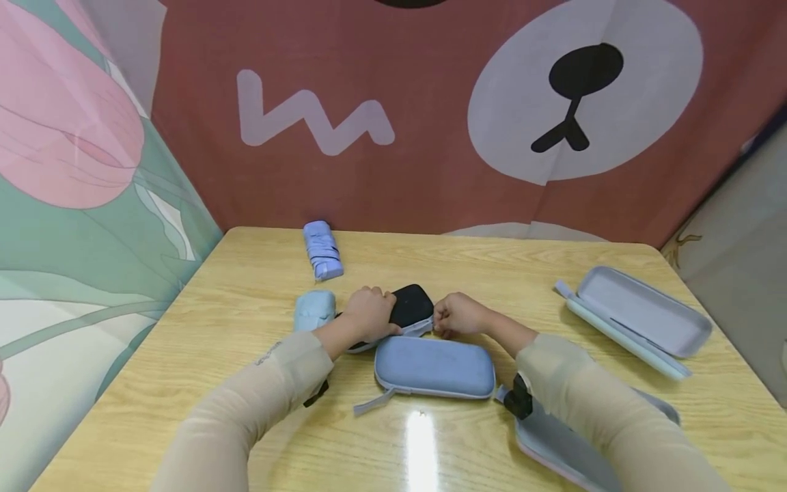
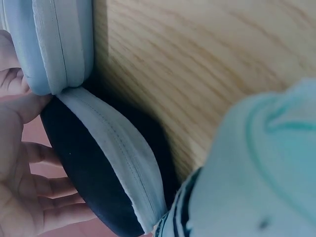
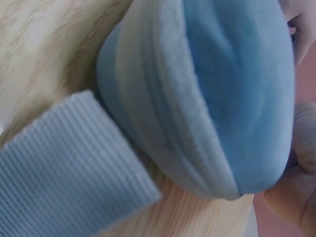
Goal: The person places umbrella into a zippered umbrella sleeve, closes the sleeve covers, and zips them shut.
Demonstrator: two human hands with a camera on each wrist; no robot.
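Brown bear-print cloth hangs behind the wooden table. From the head we see our left hand gripping a black case; our right hand has curled fingers at the case's right end, but we cannot tell whether they pinch it. On the near side of both hands lies a blue case. At the left wrist, we see our fingers against the black case. At the right wrist, the blue case stands before our curled fingers.
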